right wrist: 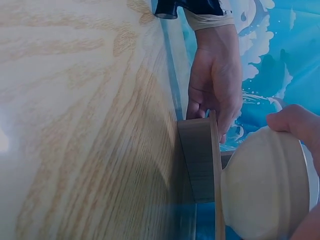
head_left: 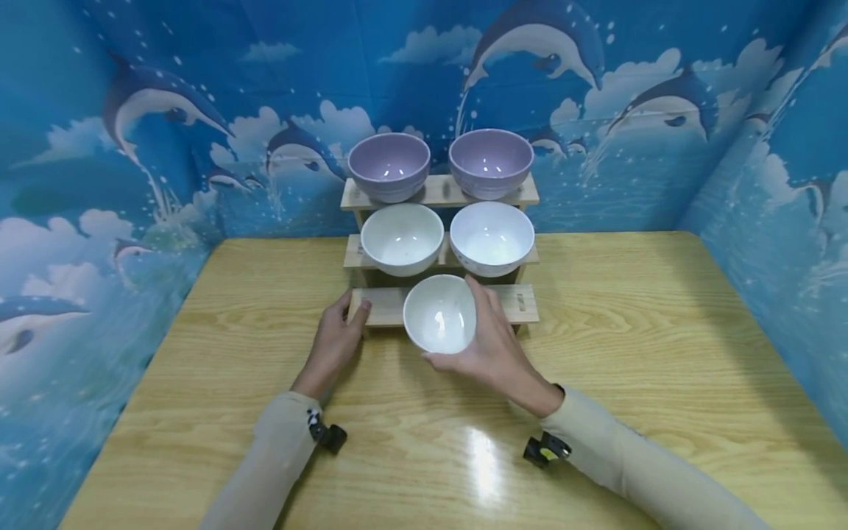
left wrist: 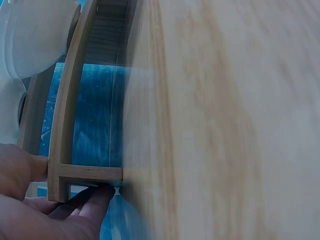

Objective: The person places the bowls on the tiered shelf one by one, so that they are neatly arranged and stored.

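My right hand (head_left: 486, 342) grips a white bowl (head_left: 439, 313) at its right side, with the thumb at the near edge and the fingers round the far rim. The bowl is tipped slightly toward me over the lowest step of a wooden tiered rack (head_left: 384, 305). In the right wrist view, the base of this bowl (right wrist: 260, 185) meets or nearly meets the board. My left hand (head_left: 338, 335) holds the left end of that same step. In the left wrist view, the left thumb lies on top of the board (left wrist: 67, 125) and the fingers are beneath.
Two purple bowls stand on the top step, a left one (head_left: 389, 168) and a right one (head_left: 491, 163). Two white bowls, a left one (head_left: 402, 239) and a right one (head_left: 492, 239), stand on the middle step. Behind the wood-grain table (head_left: 636, 324) hangs a blue dolphin-print cloth (head_left: 397, 73).
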Demonstrator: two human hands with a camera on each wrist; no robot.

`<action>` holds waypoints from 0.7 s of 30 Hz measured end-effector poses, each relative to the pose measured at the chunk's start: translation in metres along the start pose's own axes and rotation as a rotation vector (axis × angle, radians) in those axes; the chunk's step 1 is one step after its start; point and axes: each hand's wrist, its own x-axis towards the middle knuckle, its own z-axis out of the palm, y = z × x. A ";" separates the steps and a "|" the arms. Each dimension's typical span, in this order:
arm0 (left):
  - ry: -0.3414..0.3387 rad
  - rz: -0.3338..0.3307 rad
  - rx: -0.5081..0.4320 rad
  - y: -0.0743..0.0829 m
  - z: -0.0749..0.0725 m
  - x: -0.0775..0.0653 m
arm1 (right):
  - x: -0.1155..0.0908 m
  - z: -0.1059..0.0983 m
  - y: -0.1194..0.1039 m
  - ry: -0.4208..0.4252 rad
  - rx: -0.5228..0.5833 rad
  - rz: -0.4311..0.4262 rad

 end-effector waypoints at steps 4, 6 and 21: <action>-0.001 0.007 -0.011 0.000 0.000 0.001 | 0.001 0.000 -0.001 0.004 0.001 0.016; -0.001 0.013 -0.016 0.000 0.000 0.001 | 0.001 0.000 -0.001 0.008 0.003 0.021; 0.013 0.030 -0.021 -0.001 0.001 0.000 | 0.005 0.003 0.001 0.065 0.118 0.007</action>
